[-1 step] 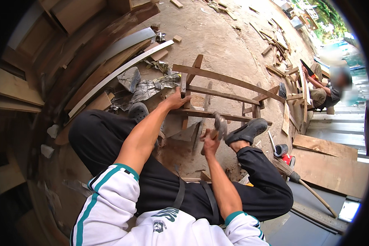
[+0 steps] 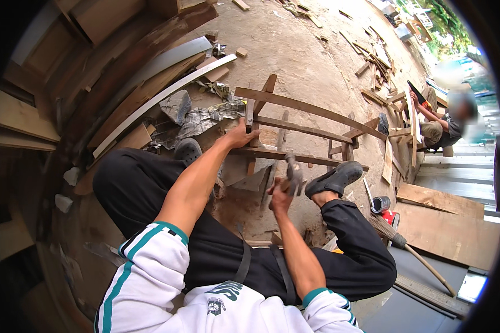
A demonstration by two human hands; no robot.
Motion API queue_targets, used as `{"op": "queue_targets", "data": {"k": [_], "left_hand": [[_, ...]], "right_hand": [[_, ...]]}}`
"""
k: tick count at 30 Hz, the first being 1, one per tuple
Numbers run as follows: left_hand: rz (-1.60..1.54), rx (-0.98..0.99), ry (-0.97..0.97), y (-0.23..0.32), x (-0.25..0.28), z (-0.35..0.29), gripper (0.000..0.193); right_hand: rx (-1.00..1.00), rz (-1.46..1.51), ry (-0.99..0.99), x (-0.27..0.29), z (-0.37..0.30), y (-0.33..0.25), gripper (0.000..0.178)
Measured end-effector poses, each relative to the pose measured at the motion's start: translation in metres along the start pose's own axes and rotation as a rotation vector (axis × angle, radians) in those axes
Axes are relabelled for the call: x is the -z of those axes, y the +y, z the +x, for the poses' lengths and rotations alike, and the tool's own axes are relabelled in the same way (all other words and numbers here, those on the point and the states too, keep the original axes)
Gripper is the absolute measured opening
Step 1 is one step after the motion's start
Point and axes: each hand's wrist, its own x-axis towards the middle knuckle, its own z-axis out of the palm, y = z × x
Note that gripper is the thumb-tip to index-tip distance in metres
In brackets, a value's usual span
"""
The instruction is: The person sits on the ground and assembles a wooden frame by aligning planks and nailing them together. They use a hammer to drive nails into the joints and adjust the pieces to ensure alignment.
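Wooden frame (image 2: 311, 113) sits on the earth floor (image 2: 311, 61), ahead of the seated person's bent legs, its long rails running left to right. Left hand (image 2: 240, 135) wraps the frame's left end, fingers closed about the joint by the upright. Right hand (image 2: 281, 198) grips a hammer (image 2: 294, 171) by the handle; the hammer head is blurred and overlaps the near rail (image 2: 319, 161) from this angle (contact or clearance, cannot tell).

Risks, by my judgement. The left hand is nearest the frame's left joint, so a blow straying that way could catch fingers; a loose handle grip or a glance aside would be the cause. Right shoe (image 2: 339, 175) lies over the rail's right end, hammer close by: a swing drifting right could strike the foot. The frame looks slender and open; a hard hit on an unbacked stretch could rack the joints or split a rail. Uneven ground, strewn with scraps, could let it rock if the left hand eases. The dark tin (image 2: 381, 204), beside the broom (image 2: 397, 239), could tip if that foot kicks out.
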Motion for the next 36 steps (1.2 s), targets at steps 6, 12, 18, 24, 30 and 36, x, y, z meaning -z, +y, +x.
{"op": "queue_targets", "data": {"k": [6, 12, 18, 24, 30, 36], "left_hand": [[-0.093, -0.045, 0.013, 0.004, 0.001, -0.005, 0.107], [-0.207, -0.105, 0.022, 0.004, -0.001, -0.010, 0.098], [-0.233, -0.105, 0.044, -0.001, -0.006, -0.004, 0.098], [-0.184, -0.110, 0.118, -0.011, -0.005, -0.003, 0.101], [0.148, 0.058, 0.103, 0.027, 0.019, -0.008, 0.122], [-0.387, -0.172, 0.002, 0.013, 0.017, 0.018, 0.127]], "right_hand": [[0.408, -0.420, -0.069, -0.052, -0.021, 0.008, 0.029], [0.412, -0.337, 0.032, -0.064, -0.023, -0.036, 0.035], [0.465, -0.467, 0.043, -0.046, -0.015, -0.015, 0.029], [0.586, -0.626, -0.093, -0.031, -0.020, 0.011, 0.019], [0.509, -0.518, -0.034, -0.038, -0.013, -0.007, 0.018], [0.404, -0.419, 0.023, -0.034, -0.009, -0.005, 0.017]]}}
